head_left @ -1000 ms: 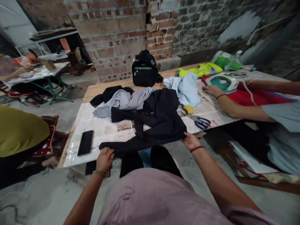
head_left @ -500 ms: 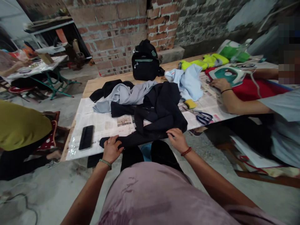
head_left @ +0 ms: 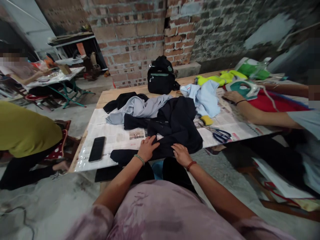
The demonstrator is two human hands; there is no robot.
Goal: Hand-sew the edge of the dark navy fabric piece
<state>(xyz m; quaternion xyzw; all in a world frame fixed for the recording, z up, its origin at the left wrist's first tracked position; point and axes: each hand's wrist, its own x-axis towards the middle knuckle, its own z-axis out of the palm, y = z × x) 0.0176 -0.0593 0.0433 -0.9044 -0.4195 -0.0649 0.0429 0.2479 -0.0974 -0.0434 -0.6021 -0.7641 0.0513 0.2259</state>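
A dark garment (head_left: 178,111) lies bunched on the newspaper-covered table (head_left: 112,135), with a long strip of it along the front edge. My left hand (head_left: 148,149), wearing a ring and a beaded bracelet, rests on this strip with fingers stretched out. Close to its right, my right hand (head_left: 181,155), with a red bracelet, lies on the same cloth, fingers extended. The cloth under both palms is hidden. A grey cloth (head_left: 135,108) lies partly beneath the dark garment. Left of the garment is a black phone (head_left: 97,148).
Scissors (head_left: 220,134) and a yellow sponge-like block (head_left: 206,120) lie right of the garment, near a light blue cloth (head_left: 201,95). A black backpack (head_left: 161,78) stands behind. At the right, a co-worker's hand is by an iron (head_left: 243,89) on red cloth (head_left: 277,99).
My left hand has moved right along the dark strip, from its left end towards the middle. My right hand has shifted slightly left and its fingers have straightened. The view has tilted up slightly.
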